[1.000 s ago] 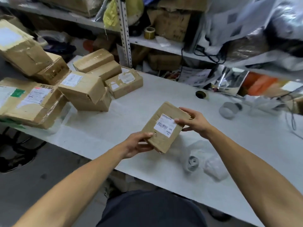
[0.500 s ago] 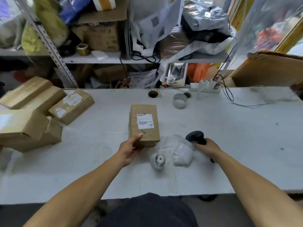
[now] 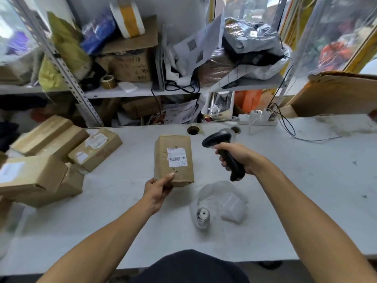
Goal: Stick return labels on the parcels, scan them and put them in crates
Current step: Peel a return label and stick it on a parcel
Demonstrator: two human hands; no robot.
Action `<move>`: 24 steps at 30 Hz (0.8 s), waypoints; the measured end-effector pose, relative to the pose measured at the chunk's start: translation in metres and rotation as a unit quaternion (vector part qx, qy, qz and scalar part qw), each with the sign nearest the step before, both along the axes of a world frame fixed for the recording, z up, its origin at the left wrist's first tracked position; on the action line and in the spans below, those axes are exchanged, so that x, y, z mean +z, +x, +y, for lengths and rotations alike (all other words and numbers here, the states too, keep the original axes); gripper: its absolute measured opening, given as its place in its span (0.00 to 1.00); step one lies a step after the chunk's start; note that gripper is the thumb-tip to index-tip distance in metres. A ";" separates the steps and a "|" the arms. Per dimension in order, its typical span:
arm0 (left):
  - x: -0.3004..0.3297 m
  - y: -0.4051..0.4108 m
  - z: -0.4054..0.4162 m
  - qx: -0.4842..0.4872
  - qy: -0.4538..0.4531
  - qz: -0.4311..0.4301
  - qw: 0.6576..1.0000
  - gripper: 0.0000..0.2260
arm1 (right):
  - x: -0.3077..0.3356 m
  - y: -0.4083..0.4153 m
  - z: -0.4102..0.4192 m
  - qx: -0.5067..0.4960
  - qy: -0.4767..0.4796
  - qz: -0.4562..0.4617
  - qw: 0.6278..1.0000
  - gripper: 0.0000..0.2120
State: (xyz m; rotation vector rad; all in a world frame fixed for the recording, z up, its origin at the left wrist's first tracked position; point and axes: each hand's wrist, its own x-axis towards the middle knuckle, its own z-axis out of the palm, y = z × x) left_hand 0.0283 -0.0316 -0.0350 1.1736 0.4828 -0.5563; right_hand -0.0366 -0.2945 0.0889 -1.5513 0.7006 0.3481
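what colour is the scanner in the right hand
Black all over; the scanner, held by the right hand, shows clearly in the head view.

white label (image 3: 176, 157) on brown parcel (image 3: 174, 160), barcode, "mx", "mxrc 03", other print too small

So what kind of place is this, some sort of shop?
More likely a small parcel packing or returns room than a shop. Taped cardboard parcels are piled on the white table, the right hand holds a barcode scanner, and cluttered metal shelves carry boxes and tape.
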 end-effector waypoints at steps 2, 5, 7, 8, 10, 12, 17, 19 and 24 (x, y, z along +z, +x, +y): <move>0.003 0.001 0.003 0.006 0.000 -0.003 1.000 0.37 | 0.022 0.007 0.013 0.031 0.002 -0.014 0.999 0.13; 0.004 0.003 0.009 0.004 -0.004 -0.003 1.000 0.37 | 0.040 0.012 0.027 0.063 -0.001 -0.009 0.998 0.14; 0.002 0.004 0.013 0.005 -0.005 -0.002 1.000 0.34 | 0.046 0.013 0.035 0.070 -0.007 -0.001 0.997 0.14; 0.002 0.004 0.014 0.005 -0.007 0.000 1.000 0.34 | 0.049 0.012 0.039 0.071 -0.012 0.000 0.997 0.14; 0.000 0.002 0.018 0.008 -0.007 0.002 1.000 0.35 | 0.052 0.012 0.043 0.072 -0.019 -0.001 0.997 0.14; -0.001 0.000 0.021 0.010 -0.004 0.004 1.000 0.37 | 0.055 0.010 0.046 0.074 -0.019 0.000 0.997 0.14; -0.010 -0.003 0.025 0.007 0.001 0.017 1.000 0.29 | 0.062 0.007 0.049 0.076 -0.019 0.000 0.997 0.14; -0.011 -0.005 0.026 0.011 0.000 0.022 1.000 0.27 | 0.067 0.006 0.049 0.076 -0.027 -0.002 0.997 0.14; -0.012 -0.009 0.025 0.018 0.007 0.024 1.000 0.26 | 0.081 0.005 0.046 0.080 -0.042 -0.008 0.996 0.14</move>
